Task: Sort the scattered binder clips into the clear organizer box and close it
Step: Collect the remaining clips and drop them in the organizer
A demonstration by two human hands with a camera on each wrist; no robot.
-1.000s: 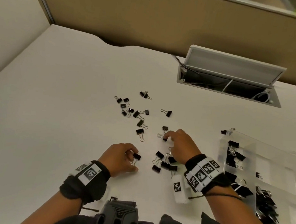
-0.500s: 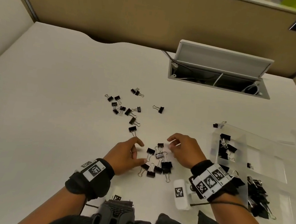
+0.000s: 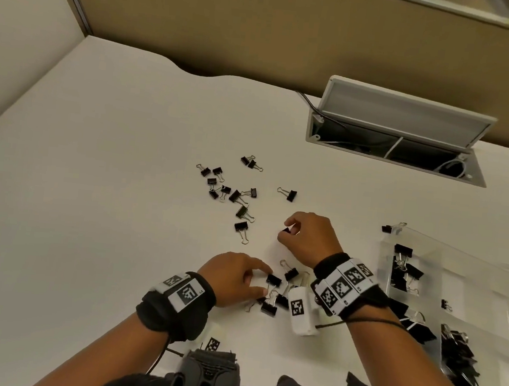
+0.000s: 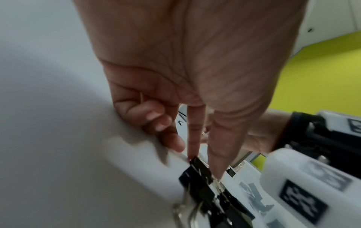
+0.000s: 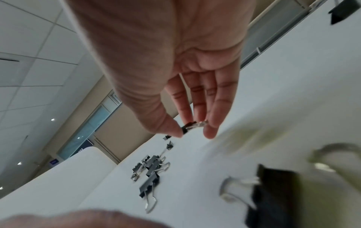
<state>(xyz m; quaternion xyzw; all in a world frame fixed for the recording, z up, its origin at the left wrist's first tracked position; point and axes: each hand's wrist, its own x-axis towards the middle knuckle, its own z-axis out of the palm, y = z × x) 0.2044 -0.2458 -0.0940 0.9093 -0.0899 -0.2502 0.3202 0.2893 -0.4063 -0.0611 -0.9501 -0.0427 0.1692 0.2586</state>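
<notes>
Right hand (image 3: pixel 311 238): thumb and forefinger pinch one small black binder clip (image 3: pixel 288 229), lifted clear of the white desk (image 3: pixel 90 208); the wrist view shows the clip (image 5: pixel 192 126) between thumb tip and fingertips (image 5: pixel 210 131), the remaining fingers loosely extended beside it; a black wrist strap with square printed markers (image 3: pixel 343 287) sits behind the hand.

Left hand (image 3: pixel 232 279): forefinger and thumb close on a black clip (image 3: pixel 273 279) at the edge of a small heap (image 3: pixel 277 300) lying on the desk between the two wrists; the wrist view shows two fingertips (image 4: pixel 192 148) on the top clip (image 4: pixel 199 168), the other fingers curled into the palm; whether the clip is lifted off the heap cannot be told; a matching marked strap (image 3: pixel 184 293) is on the wrist.

Loose clips: a scattered group (image 3: pixel 231 190) further out on the desk, beyond both hands; one lone clip (image 3: pixel 289 194) just to its right; a white marked block (image 3: pixel 299 310) touching the near heap.

Clear organizer box (image 3: pixel 456 274): open, at the right of the desk, well apart from the scattered group; several compartments hold black clips (image 3: pixel 404 269), the nearest one a dense pile (image 3: pixel 458 352); one clip (image 3: pixel 391 227) rests at its far corner.

Back of desk: an open cable hatch (image 3: pixel 401 135) with raised lid; a tan partition (image 3: pixel 262 31) behind.
</notes>
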